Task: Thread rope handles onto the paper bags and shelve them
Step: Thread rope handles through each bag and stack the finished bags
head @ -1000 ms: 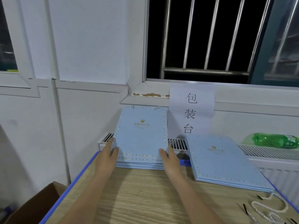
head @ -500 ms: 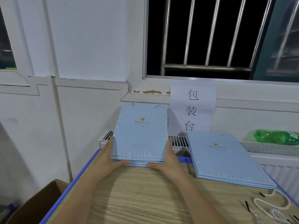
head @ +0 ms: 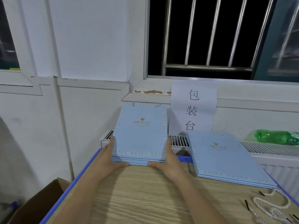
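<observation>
Two hands gripping bag stack, wooden table

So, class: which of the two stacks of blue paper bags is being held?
The left stack: left hand and right hand clasp its sides; the right stack lies untouched.

Bare wooden tabletop lies open near the viewer, between the forearms. At the far edge, a stack of flat light-blue paper bags blocks the way, a hand at each side. A second light-blue bag stack fills the right; white twisted rope handles clutter the near right corner.
</observation>
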Demonstrator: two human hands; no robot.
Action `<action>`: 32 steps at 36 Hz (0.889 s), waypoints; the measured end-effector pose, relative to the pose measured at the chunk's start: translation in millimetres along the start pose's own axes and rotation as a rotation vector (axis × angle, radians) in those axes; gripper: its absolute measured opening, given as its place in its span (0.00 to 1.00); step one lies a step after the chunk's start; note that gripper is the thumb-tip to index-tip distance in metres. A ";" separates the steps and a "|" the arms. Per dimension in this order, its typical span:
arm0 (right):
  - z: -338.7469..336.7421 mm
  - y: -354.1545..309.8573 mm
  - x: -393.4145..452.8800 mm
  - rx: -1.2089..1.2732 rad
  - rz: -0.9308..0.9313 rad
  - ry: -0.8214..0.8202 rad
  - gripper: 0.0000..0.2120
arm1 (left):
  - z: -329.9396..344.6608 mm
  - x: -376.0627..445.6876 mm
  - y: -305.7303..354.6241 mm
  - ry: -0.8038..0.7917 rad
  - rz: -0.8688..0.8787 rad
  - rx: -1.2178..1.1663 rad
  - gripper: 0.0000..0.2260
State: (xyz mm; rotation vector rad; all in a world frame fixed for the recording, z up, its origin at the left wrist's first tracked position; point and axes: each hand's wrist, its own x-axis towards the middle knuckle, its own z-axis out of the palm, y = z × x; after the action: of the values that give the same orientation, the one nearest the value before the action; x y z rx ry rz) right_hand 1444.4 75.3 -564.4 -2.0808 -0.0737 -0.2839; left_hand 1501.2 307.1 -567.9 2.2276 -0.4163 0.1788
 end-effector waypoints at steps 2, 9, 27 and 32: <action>0.8 -0.3 -0.5 -0.019 -0.009 0.012 0.60 | 2.0 -0.5 2.4 0.012 0.018 0.012 0.52; 2.2 2.6 0.4 -0.095 -0.011 0.002 0.60 | 1.8 -0.6 3.5 -0.002 -0.007 0.092 0.52; -6.8 -0.2 -23.9 -0.165 -0.195 0.188 0.46 | 7.9 -22.6 26.7 0.272 0.094 0.258 0.45; -56.7 6.1 -37.7 -0.338 -0.193 0.258 0.28 | 29.0 -26.4 60.6 0.325 0.344 0.188 0.31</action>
State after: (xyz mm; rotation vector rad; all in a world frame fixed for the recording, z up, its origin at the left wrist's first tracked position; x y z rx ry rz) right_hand 1399.2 25.8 -551.2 -2.3543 -0.0750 -0.7232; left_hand 1454.6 255.1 -549.5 2.2388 -0.6188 0.7791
